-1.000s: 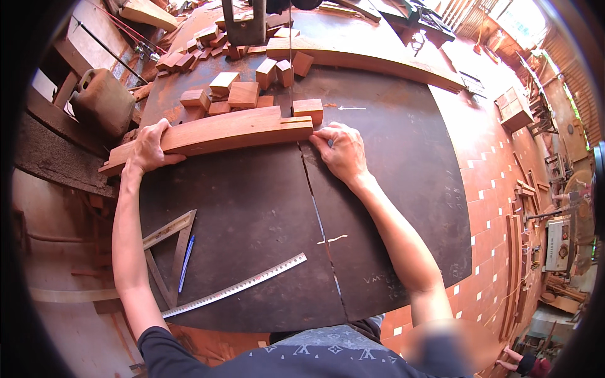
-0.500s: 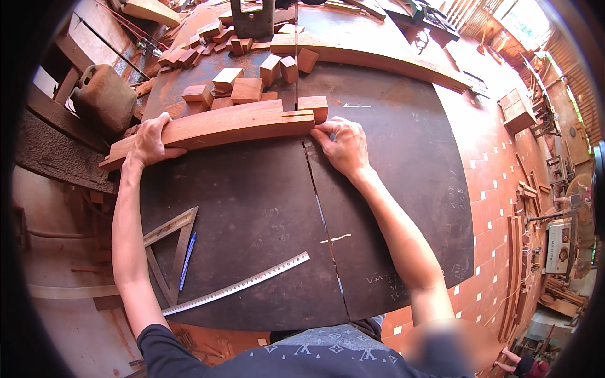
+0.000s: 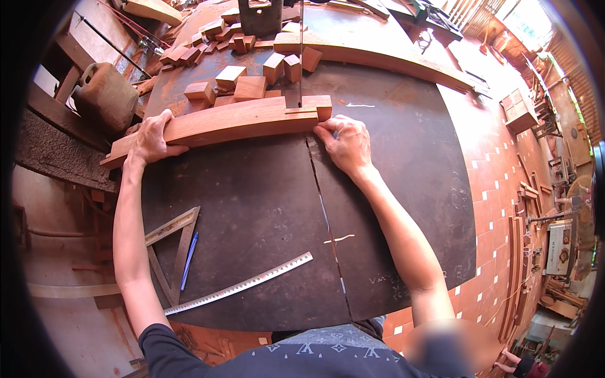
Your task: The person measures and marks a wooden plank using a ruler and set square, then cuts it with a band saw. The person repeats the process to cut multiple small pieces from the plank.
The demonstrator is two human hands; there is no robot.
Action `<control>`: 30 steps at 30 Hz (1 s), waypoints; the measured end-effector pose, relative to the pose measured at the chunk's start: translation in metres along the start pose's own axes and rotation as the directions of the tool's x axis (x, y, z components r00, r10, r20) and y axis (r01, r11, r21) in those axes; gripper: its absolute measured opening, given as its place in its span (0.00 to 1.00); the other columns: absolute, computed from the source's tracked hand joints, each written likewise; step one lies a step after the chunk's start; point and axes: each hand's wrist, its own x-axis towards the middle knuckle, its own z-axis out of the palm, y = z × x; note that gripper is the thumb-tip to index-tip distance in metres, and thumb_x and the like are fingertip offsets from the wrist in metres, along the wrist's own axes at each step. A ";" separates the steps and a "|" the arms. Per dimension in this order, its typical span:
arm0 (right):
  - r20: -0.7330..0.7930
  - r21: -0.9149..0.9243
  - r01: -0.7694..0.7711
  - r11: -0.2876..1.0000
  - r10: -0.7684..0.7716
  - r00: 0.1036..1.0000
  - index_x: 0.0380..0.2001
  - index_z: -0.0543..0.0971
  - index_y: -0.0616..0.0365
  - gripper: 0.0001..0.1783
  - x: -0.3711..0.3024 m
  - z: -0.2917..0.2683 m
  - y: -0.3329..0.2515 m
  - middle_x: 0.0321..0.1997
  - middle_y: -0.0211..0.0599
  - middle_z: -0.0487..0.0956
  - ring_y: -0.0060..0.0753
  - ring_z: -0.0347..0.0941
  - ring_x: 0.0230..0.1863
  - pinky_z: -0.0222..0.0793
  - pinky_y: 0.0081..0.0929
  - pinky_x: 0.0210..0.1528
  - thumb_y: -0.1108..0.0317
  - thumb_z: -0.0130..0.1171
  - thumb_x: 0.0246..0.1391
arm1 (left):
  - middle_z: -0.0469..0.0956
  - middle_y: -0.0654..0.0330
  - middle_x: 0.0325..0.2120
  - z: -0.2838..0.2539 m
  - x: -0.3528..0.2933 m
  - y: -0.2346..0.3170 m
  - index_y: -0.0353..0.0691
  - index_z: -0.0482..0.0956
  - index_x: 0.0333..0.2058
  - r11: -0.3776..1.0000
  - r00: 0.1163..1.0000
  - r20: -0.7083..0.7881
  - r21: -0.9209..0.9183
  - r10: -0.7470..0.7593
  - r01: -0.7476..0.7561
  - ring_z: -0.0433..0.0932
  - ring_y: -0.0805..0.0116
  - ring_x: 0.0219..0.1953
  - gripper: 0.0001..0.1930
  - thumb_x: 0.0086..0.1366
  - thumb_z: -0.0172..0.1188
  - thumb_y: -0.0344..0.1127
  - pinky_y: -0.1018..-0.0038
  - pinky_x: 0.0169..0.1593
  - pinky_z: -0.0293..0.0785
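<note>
A long, slightly curved reddish wooden beam (image 3: 230,121) lies across the dark saw table (image 3: 252,183). Around its left part my left hand (image 3: 150,140) is closed, fingers over the far side and thumb along the near face. At the right end, my right hand (image 3: 346,143) is closed, with thumb and fingertips pinched against the beam's near corner. The thin upright band saw blade (image 3: 301,69) stands at a stepped notch in that end. Beyond the blade, a small wooden block section (image 3: 318,103) sits at the beam's tip; whether it is still joined I cannot tell.
Several wood offcuts (image 3: 251,88) lie behind the beam, with another long board (image 3: 378,57) farther back. A metal saw guide (image 3: 261,19) hangs above them. Nearer me are a triangular square (image 3: 183,227), a blue pen (image 3: 189,261) and a white ruler (image 3: 252,280). A brown jerrycan (image 3: 104,97) stands left.
The whole view has shifted slightly. Both hands keep their places on the beam, and its notched end has moved very little at the blade.
</note>
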 end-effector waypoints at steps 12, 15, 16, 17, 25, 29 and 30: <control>-0.020 0.001 0.019 1.000 -0.018 1.000 0.37 0.92 0.54 0.09 0.000 0.004 0.003 0.38 0.42 0.88 0.52 0.85 0.42 0.79 0.46 0.48 0.61 0.74 0.60 | 0.85 0.44 0.35 0.002 0.001 -0.003 0.37 0.75 0.41 1.000 1.000 0.004 0.003 -0.012 0.012 0.86 0.39 0.42 0.36 0.42 0.90 0.48 0.54 0.48 0.81; -0.022 -0.005 0.007 1.000 -0.007 1.000 0.38 0.92 0.54 0.09 0.000 0.003 0.003 0.38 0.42 0.88 0.52 0.85 0.42 0.79 0.46 0.48 0.61 0.74 0.60 | 0.85 0.44 0.35 0.003 0.001 -0.002 0.37 0.75 0.41 1.000 1.000 0.003 0.004 -0.012 0.012 0.86 0.39 0.42 0.36 0.42 0.90 0.48 0.55 0.48 0.81; -0.020 -0.010 0.008 1.000 -0.008 1.000 0.38 0.92 0.54 0.09 0.000 0.003 0.003 0.38 0.43 0.88 0.52 0.85 0.42 0.79 0.45 0.48 0.61 0.74 0.60 | 0.85 0.44 0.35 0.002 0.002 -0.002 0.37 0.75 0.41 1.000 1.000 0.002 0.002 -0.012 0.012 0.86 0.40 0.42 0.36 0.42 0.90 0.48 0.55 0.49 0.81; -0.018 -0.015 0.008 1.000 -0.008 1.000 0.38 0.92 0.54 0.09 0.000 0.003 0.003 0.38 0.43 0.88 0.52 0.86 0.42 0.79 0.45 0.48 0.61 0.74 0.60 | 0.85 0.44 0.35 0.002 0.002 -0.003 0.37 0.75 0.41 1.000 1.000 0.001 0.003 -0.009 0.009 0.86 0.40 0.42 0.36 0.42 0.90 0.48 0.55 0.48 0.81; -0.028 -0.005 -0.004 1.000 0.004 1.000 0.38 0.93 0.54 0.09 0.000 0.005 0.004 0.39 0.44 0.88 0.53 0.86 0.43 0.79 0.45 0.49 0.61 0.74 0.60 | 0.85 0.44 0.35 0.004 0.004 -0.005 0.38 0.75 0.41 1.000 1.000 -0.003 0.004 0.003 -0.003 0.86 0.40 0.42 0.36 0.42 0.90 0.48 0.55 0.48 0.81; -0.032 -0.008 -0.024 1.000 0.024 0.999 0.38 0.92 0.54 0.10 -0.001 0.005 0.002 0.40 0.45 0.89 0.54 0.86 0.43 0.79 0.46 0.50 0.60 0.74 0.60 | 0.85 0.43 0.35 0.003 0.006 -0.007 0.38 0.75 0.41 1.000 1.000 0.007 0.000 0.000 0.000 0.86 0.40 0.42 0.36 0.41 0.90 0.48 0.55 0.48 0.81; -0.034 -0.012 -0.030 0.999 0.030 0.999 0.38 0.92 0.54 0.10 -0.001 0.004 0.002 0.40 0.45 0.89 0.54 0.86 0.43 0.79 0.47 0.50 0.60 0.74 0.60 | 0.85 0.43 0.35 0.003 0.007 -0.006 0.38 0.75 0.40 1.000 1.000 0.009 0.001 -0.002 0.002 0.86 0.40 0.42 0.36 0.41 0.90 0.48 0.55 0.48 0.81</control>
